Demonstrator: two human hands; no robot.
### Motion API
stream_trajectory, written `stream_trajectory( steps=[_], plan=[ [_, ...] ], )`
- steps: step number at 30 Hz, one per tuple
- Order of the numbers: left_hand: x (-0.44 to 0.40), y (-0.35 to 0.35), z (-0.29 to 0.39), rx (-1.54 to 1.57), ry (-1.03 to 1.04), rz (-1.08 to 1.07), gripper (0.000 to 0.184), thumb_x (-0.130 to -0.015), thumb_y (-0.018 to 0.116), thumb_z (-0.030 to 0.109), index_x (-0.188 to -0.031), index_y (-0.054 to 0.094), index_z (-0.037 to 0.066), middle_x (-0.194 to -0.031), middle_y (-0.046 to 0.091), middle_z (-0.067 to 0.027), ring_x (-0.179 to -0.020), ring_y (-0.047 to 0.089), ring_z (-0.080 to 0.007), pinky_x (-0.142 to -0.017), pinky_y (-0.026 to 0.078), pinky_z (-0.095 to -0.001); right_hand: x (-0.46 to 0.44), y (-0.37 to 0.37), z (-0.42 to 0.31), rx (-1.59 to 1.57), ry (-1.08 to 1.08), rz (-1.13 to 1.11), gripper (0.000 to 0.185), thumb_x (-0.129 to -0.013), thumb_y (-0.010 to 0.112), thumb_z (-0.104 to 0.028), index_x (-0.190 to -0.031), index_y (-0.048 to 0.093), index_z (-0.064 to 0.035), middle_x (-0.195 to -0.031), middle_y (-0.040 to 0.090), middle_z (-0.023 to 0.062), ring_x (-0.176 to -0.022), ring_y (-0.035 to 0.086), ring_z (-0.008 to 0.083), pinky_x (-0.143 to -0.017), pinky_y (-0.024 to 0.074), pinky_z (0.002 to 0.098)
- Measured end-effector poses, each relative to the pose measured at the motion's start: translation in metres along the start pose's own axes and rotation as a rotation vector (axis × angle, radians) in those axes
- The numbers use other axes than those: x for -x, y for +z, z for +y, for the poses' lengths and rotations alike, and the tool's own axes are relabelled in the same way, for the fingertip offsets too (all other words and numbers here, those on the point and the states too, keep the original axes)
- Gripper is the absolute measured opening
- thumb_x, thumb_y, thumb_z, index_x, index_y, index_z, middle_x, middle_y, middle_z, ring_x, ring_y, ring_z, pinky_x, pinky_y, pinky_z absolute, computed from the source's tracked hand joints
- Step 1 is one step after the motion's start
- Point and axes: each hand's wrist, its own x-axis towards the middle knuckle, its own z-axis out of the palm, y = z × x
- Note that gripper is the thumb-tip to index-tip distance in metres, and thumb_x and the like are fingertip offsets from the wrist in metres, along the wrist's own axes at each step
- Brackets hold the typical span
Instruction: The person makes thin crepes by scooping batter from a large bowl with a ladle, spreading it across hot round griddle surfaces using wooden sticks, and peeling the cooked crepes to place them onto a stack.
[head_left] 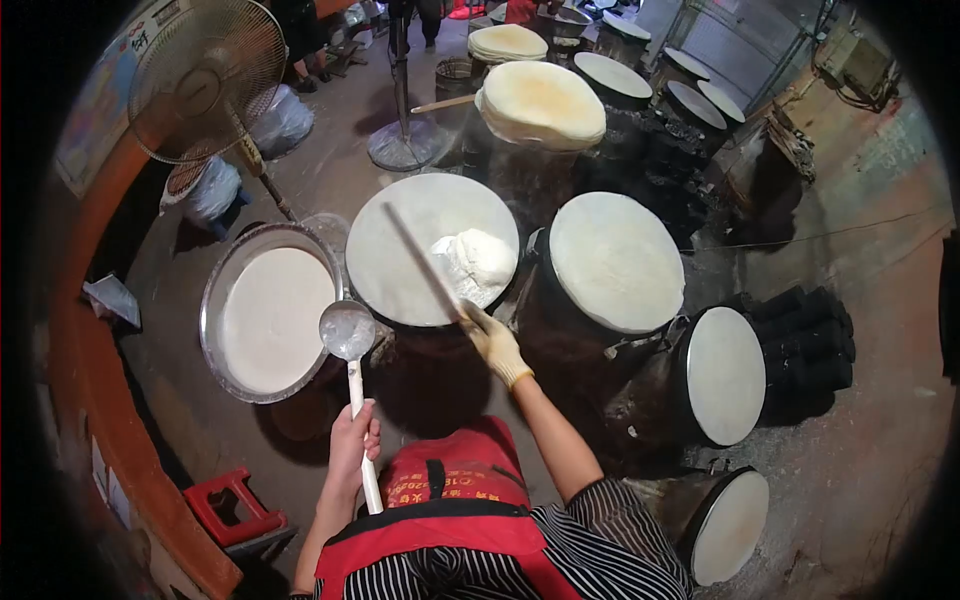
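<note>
My left hand (355, 440) is bare and closed round the white handle of a ladle (348, 330). The ladle's wet bowl hangs between a wide metal basin of pale batter (270, 320) and a round griddle (385, 265). My right hand (492, 345), in a cream glove, grips a long, thin, flat stick (415, 250), slightly blurred, which slants across the griddle. Beside the stick, a white mound of batter (485, 257) lies on the griddle's right side, with a thin wet smear at its lower left.
More round griddles stand to my right, one with a pale sheet (615, 262). Stacks of round flatbreads (540, 105) are ahead. A standing fan (205, 85) is at left, a red stool (235, 510) at lower left. Black cylinders (800, 345) are piled at right.
</note>
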Motion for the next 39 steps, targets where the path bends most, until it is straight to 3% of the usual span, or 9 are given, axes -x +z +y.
stream_trajectory(
  steps=[4,5,6,8,14,30,34,36,39],
  plan=[
    [-0.011,-0.017,-0.006,0.005,0.070,-0.009,0.014,-0.098,0.056,0.019,-0.103,0.054,0.006,-0.071,0.049,0.0000,-0.053,0.046,-0.0064,-0.044,0.041,-0.0214,0.020,0.047,0.094,-1.436,0.219,0.569,0.038,-0.097,0.055,-0.007,-0.134,0.054,-0.0036,-0.128,0.060,0.0082,-0.109,0.061,0.0160,-0.097,0.0450,0.0267],
    [-0.012,-0.016,-0.004,-0.015,0.066,-0.019,0.013,-0.098,0.056,0.016,-0.103,0.055,0.005,-0.071,0.049,0.0001,-0.057,0.048,-0.0076,-0.048,0.043,-0.0224,0.025,0.051,0.055,-1.054,0.392,0.546,0.038,-0.096,0.056,-0.007,-0.133,0.054,-0.0030,-0.127,0.061,0.0082,-0.109,0.061,0.0151,-0.094,0.0472,0.0253],
    [-0.013,-0.017,0.000,0.008,0.036,-0.050,0.012,-0.098,0.056,0.014,-0.104,0.055,0.004,-0.073,0.049,-0.0002,-0.057,0.047,-0.0073,-0.048,0.042,-0.0211,0.011,0.069,0.046,-1.851,0.268,0.552,0.038,-0.097,0.056,-0.007,-0.134,0.053,-0.0016,-0.124,0.060,0.0046,-0.102,0.060,0.0124,-0.093,0.0471,0.0241],
    [-0.020,-0.026,0.004,0.010,0.009,-0.118,0.011,-0.098,0.055,0.013,-0.104,0.054,0.004,-0.075,0.049,-0.0007,-0.056,0.046,-0.0067,-0.046,0.040,-0.0197,-0.003,0.113,0.062,-0.618,0.112,0.408,0.038,-0.097,0.055,-0.010,-0.133,0.053,0.0027,-0.125,0.061,0.0084,-0.106,0.057,0.0101,-0.095,0.0422,0.0226],
    [-0.019,-0.030,0.017,0.045,-0.055,-0.181,0.010,-0.098,0.054,0.011,-0.104,0.051,0.003,-0.075,0.048,-0.0015,-0.053,0.042,-0.0051,-0.039,0.033,-0.0172,0.021,0.066,0.051,-0.674,0.115,0.710,0.042,-0.097,0.055,-0.016,-0.134,0.051,0.0037,-0.128,0.059,0.0084,-0.112,0.055,0.0124,-0.096,0.0441,0.0256],
    [-0.095,-0.038,0.039,-0.209,-0.070,-0.235,0.015,-0.098,0.053,0.016,-0.087,0.045,0.009,-0.070,0.046,0.0008,-0.052,0.044,-0.0072,-0.040,0.036,-0.0216,0.073,0.020,0.004,-0.403,0.196,0.131,0.043,-0.096,0.059,-0.015,-0.135,0.051,0.0021,-0.129,0.061,0.0108,-0.120,0.054,0.0154,-0.103,0.0372,0.0255],
    [-0.168,-0.006,0.047,-0.287,0.034,-0.264,0.009,-0.094,0.050,0.008,-0.094,0.042,0.004,-0.069,0.044,-0.0021,-0.049,0.045,-0.0118,-0.040,0.040,-0.0271,0.088,0.061,0.020,-0.536,0.205,0.566,0.042,-0.096,0.059,-0.012,-0.134,0.052,0.0043,-0.134,0.057,0.0103,-0.122,0.052,0.0165,-0.105,0.0365,0.0276],
    [-0.181,0.025,0.043,-0.301,0.019,-0.177,0.009,-0.091,0.046,0.002,-0.096,0.039,0.000,-0.068,0.043,-0.0044,-0.047,0.045,-0.0143,-0.038,0.042,-0.0307,0.088,0.072,-0.026,-0.655,0.467,0.462,0.042,-0.097,0.059,-0.014,-0.135,0.052,0.0015,-0.129,0.060,0.0080,-0.118,0.054,0.0152,-0.102,0.0393,0.0262],
    [-0.194,0.052,0.025,-0.265,-0.028,-0.148,0.006,-0.087,0.048,0.000,-0.089,0.042,-0.001,-0.068,0.047,-0.0079,-0.047,0.048,-0.0170,-0.038,0.042,-0.0309,0.075,0.124,-0.010,-0.885,0.494,0.246,0.040,-0.097,0.056,-0.017,-0.137,0.054,-0.0197,-0.079,0.055,-0.0037,-0.055,0.046,0.0078,-0.046,0.0396,0.0268]
  ],
)
